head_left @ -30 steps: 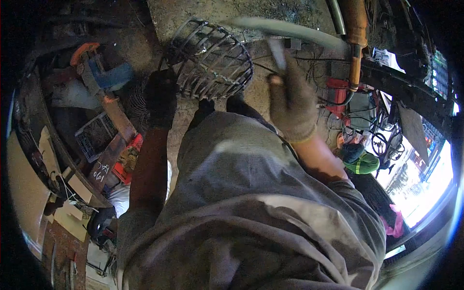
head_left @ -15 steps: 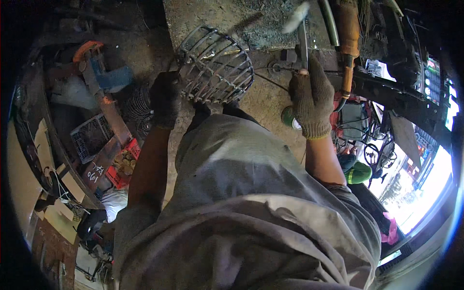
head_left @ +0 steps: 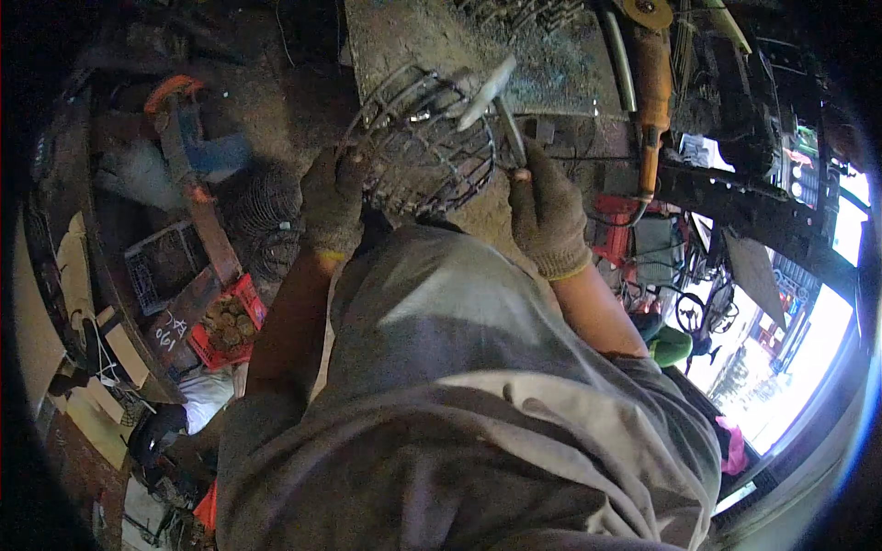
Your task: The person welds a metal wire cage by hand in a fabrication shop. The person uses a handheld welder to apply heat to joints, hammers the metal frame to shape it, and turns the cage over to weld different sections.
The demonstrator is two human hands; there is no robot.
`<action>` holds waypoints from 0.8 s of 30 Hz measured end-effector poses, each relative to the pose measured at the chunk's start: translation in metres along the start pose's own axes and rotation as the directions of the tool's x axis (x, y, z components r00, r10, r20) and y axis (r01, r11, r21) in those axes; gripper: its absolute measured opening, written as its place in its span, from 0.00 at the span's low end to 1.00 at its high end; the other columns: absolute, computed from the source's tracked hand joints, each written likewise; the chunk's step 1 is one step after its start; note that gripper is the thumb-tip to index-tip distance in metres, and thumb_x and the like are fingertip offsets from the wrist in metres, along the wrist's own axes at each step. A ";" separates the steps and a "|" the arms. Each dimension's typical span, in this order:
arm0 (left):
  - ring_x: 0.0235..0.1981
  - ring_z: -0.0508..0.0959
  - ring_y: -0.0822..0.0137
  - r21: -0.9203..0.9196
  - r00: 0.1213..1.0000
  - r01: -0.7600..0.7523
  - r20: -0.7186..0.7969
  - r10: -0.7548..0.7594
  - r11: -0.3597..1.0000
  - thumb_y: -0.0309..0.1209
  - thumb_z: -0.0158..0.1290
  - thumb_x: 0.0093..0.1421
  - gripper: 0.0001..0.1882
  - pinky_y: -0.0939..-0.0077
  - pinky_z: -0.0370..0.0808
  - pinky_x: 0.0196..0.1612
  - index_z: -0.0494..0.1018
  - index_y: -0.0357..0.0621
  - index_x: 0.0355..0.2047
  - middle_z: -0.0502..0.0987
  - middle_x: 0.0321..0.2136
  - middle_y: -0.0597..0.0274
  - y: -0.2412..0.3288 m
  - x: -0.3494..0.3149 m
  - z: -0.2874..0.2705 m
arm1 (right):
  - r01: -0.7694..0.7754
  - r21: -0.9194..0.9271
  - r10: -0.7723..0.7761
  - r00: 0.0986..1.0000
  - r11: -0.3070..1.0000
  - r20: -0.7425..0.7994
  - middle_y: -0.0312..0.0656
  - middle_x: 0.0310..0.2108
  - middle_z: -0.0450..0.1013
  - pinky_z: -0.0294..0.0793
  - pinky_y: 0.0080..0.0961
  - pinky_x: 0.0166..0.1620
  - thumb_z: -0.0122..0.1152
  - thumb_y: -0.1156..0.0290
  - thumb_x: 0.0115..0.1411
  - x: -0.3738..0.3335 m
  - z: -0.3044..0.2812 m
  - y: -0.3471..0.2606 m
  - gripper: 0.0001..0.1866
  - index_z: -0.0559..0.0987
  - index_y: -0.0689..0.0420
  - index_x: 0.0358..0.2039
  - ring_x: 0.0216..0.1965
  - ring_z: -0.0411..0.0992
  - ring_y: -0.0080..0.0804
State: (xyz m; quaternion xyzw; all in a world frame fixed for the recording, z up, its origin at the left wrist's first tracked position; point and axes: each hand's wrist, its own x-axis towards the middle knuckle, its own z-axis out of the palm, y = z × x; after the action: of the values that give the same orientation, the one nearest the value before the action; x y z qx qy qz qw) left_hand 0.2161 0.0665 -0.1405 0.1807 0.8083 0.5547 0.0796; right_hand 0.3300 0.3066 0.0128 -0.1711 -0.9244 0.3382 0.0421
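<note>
Gripped at its left rim by my left hand [head_left: 333, 204], a round cage-like basket of dark metal rods [head_left: 473, 177] is tilted above my knees. My left glove is closed, with the thumb over the rim. In my right hand [head_left: 551, 216], also gloved, the fingers are wrapped round the metal handle of a hammer [head_left: 487, 92]. Its long, narrow, pale head overlaps the basket's upper right rods; whether it touches them I cannot tell.
A worn work table [head_left: 395, 37] lies ahead, with dark metal rod pieces [head_left: 524, 14] at its far edge. An orange power tool [head_left: 655, 87] with a round disc hangs right of it. Leftward are a red crate [head_left: 225, 321], coiled wire [head_left: 262, 207] and a dark crate [head_left: 165, 266].
My right hand has moved left and down, bringing the hammer head from beyond the basket to over its upper right side. My left hand and the basket have shifted slightly right.
</note>
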 end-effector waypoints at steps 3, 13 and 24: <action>0.38 0.78 0.63 0.303 0.968 -0.240 0.004 0.250 0.922 0.37 0.53 0.64 0.17 0.65 0.73 0.40 0.73 0.41 0.49 0.78 0.36 0.53 0.002 0.007 -0.002 | 0.114 0.123 -0.114 0.993 0.986 -0.007 0.54 0.27 0.75 0.74 0.41 0.33 0.48 0.60 0.68 0.002 -0.003 -0.018 0.20 0.74 0.61 0.52 0.29 0.76 0.52; 0.39 0.80 0.59 -0.307 0.972 0.219 -0.013 -0.235 0.926 0.39 0.55 0.63 0.19 0.66 0.75 0.43 0.73 0.40 0.49 0.79 0.41 0.51 -0.013 0.006 0.008 | 0.062 0.114 -0.080 0.984 0.992 0.159 0.58 0.28 0.75 0.73 0.48 0.35 0.50 0.58 0.66 0.011 0.001 -0.030 0.20 0.75 0.59 0.51 0.32 0.76 0.59; 0.44 0.77 0.50 0.568 0.911 -0.397 0.149 0.384 0.721 0.34 0.52 0.65 0.18 0.59 0.76 0.45 0.69 0.43 0.53 0.74 0.48 0.50 -0.006 0.007 -0.005 | 0.063 0.078 -0.075 0.986 0.995 0.151 0.59 0.28 0.75 0.73 0.49 0.36 0.47 0.55 0.67 0.015 -0.003 -0.040 0.22 0.75 0.60 0.48 0.33 0.75 0.61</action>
State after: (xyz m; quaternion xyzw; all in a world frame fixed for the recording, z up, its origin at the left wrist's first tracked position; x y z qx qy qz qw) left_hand 0.2063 0.0627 -0.1438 0.3680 0.8820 0.2804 -0.0902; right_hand 0.3048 0.2854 0.0401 -0.1106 -0.9173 0.3823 -0.0114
